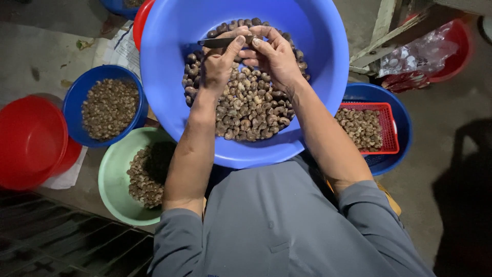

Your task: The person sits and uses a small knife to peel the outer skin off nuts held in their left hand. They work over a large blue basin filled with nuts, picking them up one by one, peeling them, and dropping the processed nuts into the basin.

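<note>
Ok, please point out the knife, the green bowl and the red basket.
knife (218, 43): head view, on the dark blade.
green bowl (110, 174): head view, on its bare left wall.
red basket (390, 123): head view, on its right rim.

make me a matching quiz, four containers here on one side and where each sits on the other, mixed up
Things:
1 big blue basin
2 green bowl
3 red mesh basket
4 empty red bowl

Places:
a far left on the floor
b on the lap, under both hands
c inside a blue tub on the right
d by the left elbow, holding nuts

Pairs: 1-b, 2-d, 3-c, 4-a
</note>
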